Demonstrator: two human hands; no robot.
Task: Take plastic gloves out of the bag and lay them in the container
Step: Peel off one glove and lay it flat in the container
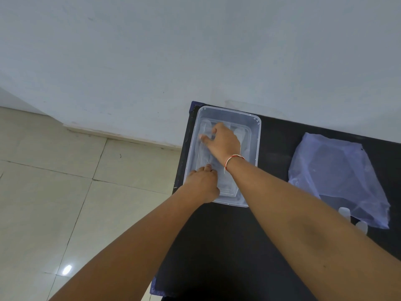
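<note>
Two bare forearms rise from the bottom edge of the frame and cross a black tabletop (227, 246) toward its upper centre. The left hand (204, 184) sits at the near left corner of a clear rectangular plastic container (256, 135), fingers bunched and pinching the near end of a thin transparent plastic glove (202, 157) that lies flat on the container floor. Just beyond it, the right hand (223, 141), with a red-and-white thread bracelet (233, 159) at the wrist, is inside the container with fingers spread loosely, pressing down on the far part of the glove rather than gripping it. At the right of the frame, well apart from the container, a crumpled translucent bluish plastic bag (338, 177) lies on the table, with pale glove tips (345, 211) showing at its near edge. Beige floor tiles (54, 181) fill the left; a pale wall (152, 51) spans the top.
</note>
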